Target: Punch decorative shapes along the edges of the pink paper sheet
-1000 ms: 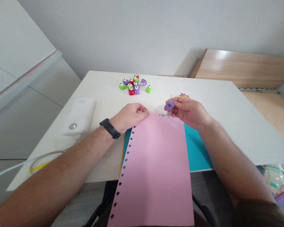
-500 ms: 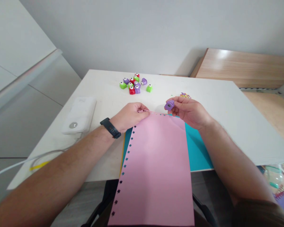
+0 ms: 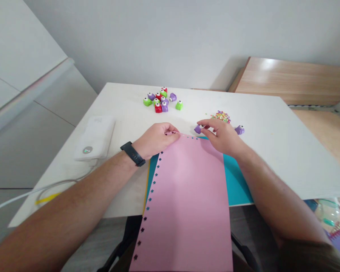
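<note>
My left hand (image 3: 162,139) pinches the top left corner of a pink paper sheet (image 3: 192,189). Small star-like holes run down the sheet's left edge, and a few more line its top edge. In my right hand (image 3: 219,133), thumb and fingers grip a small purple craft punch (image 3: 198,129) with a white knob on it. It is just beyond the sheet's top edge; whether it touches the paper I cannot tell. A second purple punch (image 3: 239,130) stands to the right of that hand. Colourful punched paper bits (image 3: 222,116) lie in a heap behind it.
Red, green and purple punches (image 3: 158,108) cluster at the back of the white table (image 3: 124,109). Blue card (image 3: 238,185) lies under the pink sheet, which hangs over the front edge. A white power bank (image 3: 95,138) with a cable (image 3: 56,184) is at left.
My right hand has turned over and lowered the purple punch toward the table by the sheet's top edge. The second purple punch and more paper bits have come into sight. My left hand stays put.
</note>
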A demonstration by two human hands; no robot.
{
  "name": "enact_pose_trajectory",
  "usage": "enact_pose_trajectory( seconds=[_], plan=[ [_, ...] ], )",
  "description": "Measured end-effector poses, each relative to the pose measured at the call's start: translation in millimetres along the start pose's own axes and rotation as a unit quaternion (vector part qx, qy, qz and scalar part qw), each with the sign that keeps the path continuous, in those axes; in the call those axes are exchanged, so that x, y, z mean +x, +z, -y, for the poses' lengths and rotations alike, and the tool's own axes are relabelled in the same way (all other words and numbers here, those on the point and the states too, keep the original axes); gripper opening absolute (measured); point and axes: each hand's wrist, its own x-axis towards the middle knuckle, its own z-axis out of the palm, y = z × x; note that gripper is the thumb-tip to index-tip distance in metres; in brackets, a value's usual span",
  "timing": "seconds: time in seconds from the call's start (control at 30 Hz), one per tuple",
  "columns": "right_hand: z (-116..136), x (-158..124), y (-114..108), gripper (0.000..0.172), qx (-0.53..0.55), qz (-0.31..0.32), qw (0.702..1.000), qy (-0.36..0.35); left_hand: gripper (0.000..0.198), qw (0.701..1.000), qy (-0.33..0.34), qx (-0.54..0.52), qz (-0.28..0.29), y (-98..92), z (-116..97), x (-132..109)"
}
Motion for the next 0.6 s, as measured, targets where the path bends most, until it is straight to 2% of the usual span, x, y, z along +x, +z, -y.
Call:
enact_pose_trajectory(
  seconds=[0.2, 0.6],
  plan=[
    [-0.7, -1.5, -2.8, 0.030, -0.058, 0.017, 0.996, -0.068, 0.026, 1.000, 0.014, 0.018, -0.017, -0.4, 0.3, 0.3],
    [-1.1, -1.6, -4.3, 0.032, -0.072, 0.036, 0.992, -0.094, 0.026, 0.999, 0.009, 0.019, -0.029, -3.7, 6.6, 5.3]
  ],
)
